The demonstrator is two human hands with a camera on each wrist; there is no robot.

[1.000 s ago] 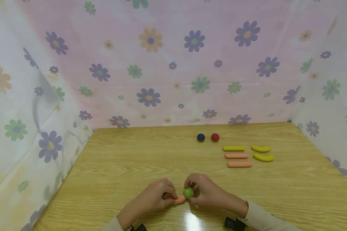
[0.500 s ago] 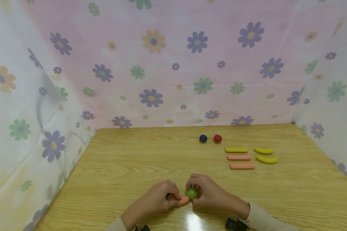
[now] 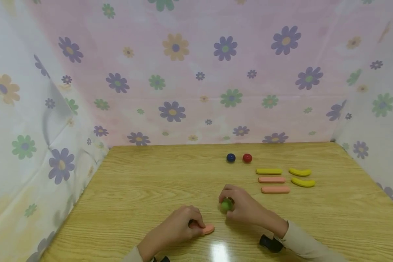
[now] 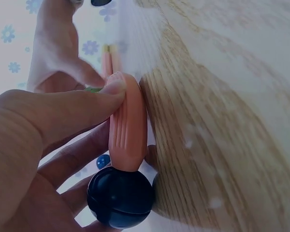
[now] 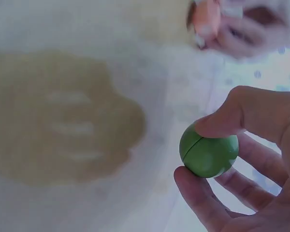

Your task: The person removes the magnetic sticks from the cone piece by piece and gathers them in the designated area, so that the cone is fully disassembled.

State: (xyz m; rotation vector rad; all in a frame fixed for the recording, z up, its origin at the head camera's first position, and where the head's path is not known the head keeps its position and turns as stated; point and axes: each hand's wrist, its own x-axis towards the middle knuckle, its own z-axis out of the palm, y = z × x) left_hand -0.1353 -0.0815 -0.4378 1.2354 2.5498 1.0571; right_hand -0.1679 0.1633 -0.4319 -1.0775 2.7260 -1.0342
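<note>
Near the front of the table my left hand pinches a salmon-pink, slightly curved ridged stick between thumb and fingers. In the left wrist view a dark navy ball touches one end of that stick, beside the curled fingers; the head view mostly hides it behind the hand. My right hand grips a green ball with a seam around it, thumb on one side and fingers on the other. The green ball stands apart from the pink stick, farther back and to the right.
Toward the back of the wooden table lie a blue ball and a red ball. Right of centre are a straight yellow stick, two pink sticks and two curved yellow pieces. Flowered cloth encloses the table's back and sides.
The right hand has drawn the green ball away from the end of the pink stick, back and to the right. My left hand keeps its hold in nearly the same place.
</note>
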